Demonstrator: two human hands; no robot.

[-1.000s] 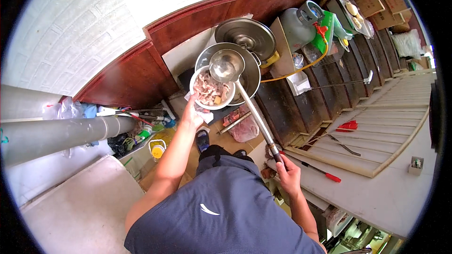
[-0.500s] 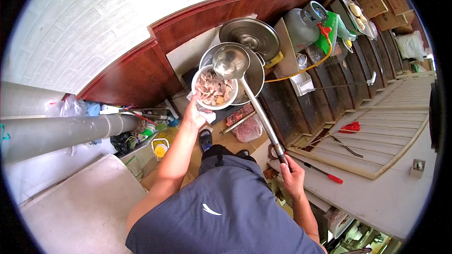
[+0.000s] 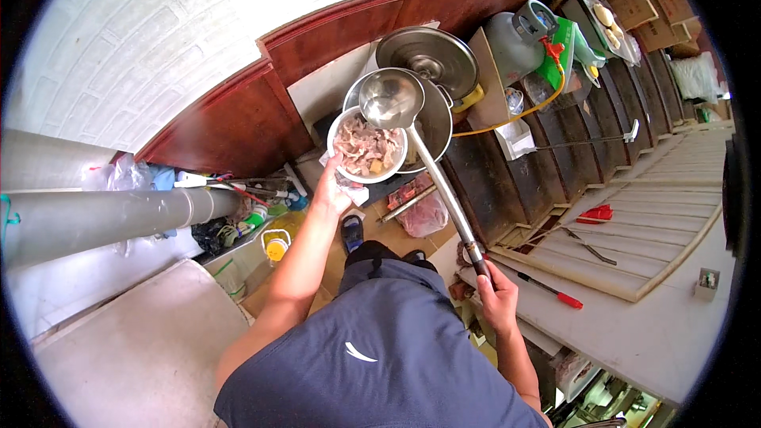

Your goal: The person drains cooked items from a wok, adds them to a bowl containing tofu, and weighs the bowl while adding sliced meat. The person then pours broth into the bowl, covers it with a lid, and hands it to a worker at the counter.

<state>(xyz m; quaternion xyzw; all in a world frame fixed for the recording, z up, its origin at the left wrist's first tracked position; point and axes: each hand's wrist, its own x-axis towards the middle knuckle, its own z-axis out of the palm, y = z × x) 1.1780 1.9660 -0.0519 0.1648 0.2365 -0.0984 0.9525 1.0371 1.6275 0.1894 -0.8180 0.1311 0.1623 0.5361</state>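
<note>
My left hand (image 3: pixel 330 187) grips the rim of a white bowl (image 3: pixel 339 171) that holds pieces of meat (image 3: pixel 371 145) and a few yellowish chunks. Closed round the dark handle end of a long metal ladle (image 3: pixel 440 178), my right hand (image 3: pixel 497 296) is at the right of my body. The ladle's round head is over the bowl's far edge and the large metal pot (image 3: pixel 438 119) behind it. Much of the pot's inside is hidden by bowl and ladle. A metal lid (image 3: pixel 460 55) leans beyond the pot.
A grey gas cylinder (image 3: pixel 507 49) with a yellow hose (image 3: pixel 533 111) stands on dark steps to the right. Bagged goods (image 3: pixel 426 214) lie on the floor below the pot. A grey pipe (image 3: pixel 103 226) crosses the left; a red-handled tool (image 3: pixel 567 299) rests on the white counter (image 3: pixel 610 337).
The whole view has shifted slightly, with the scene a little farther right. Both hands keep their hold on the bowl and the ladle, whose head stays over the bowl's far edge.
</note>
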